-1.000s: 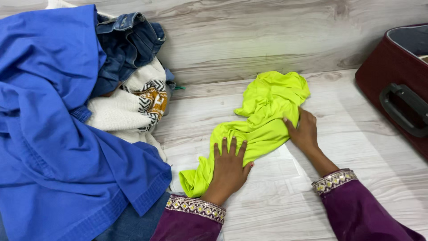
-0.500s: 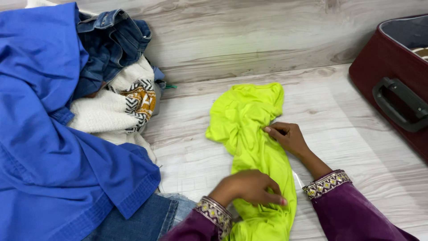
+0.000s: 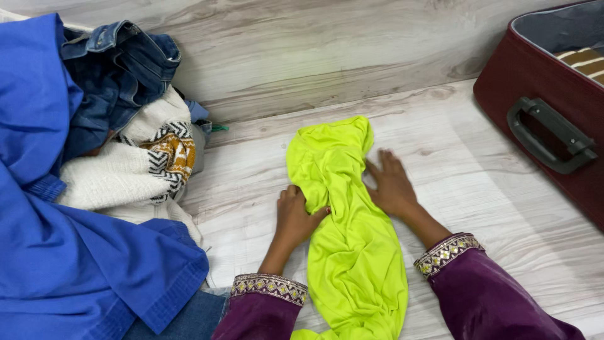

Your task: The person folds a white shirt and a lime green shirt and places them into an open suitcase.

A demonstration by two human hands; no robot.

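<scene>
A neon yellow-green garment (image 3: 346, 233) lies bunched in a long strip on the pale wood-look floor, running from the middle toward the bottom edge. My left hand (image 3: 294, 215) grips the garment's left edge near its middle, thumb pinching the cloth. My right hand (image 3: 390, 182) rests flat with fingers spread against the garment's right edge. Both wrists wear purple sleeves with embroidered cuffs.
A heap of clothes fills the left: a blue garment (image 3: 56, 252), denim jeans (image 3: 116, 69), a white knit with a patterned band (image 3: 135, 167). A dark red suitcase (image 3: 553, 107) stands open at the right with a black handle (image 3: 547, 135).
The garment has been turned and pulled into a long strip lying toward me. My left hand moved from its lower part up to its left edge; my right hand opened flat beside it.
</scene>
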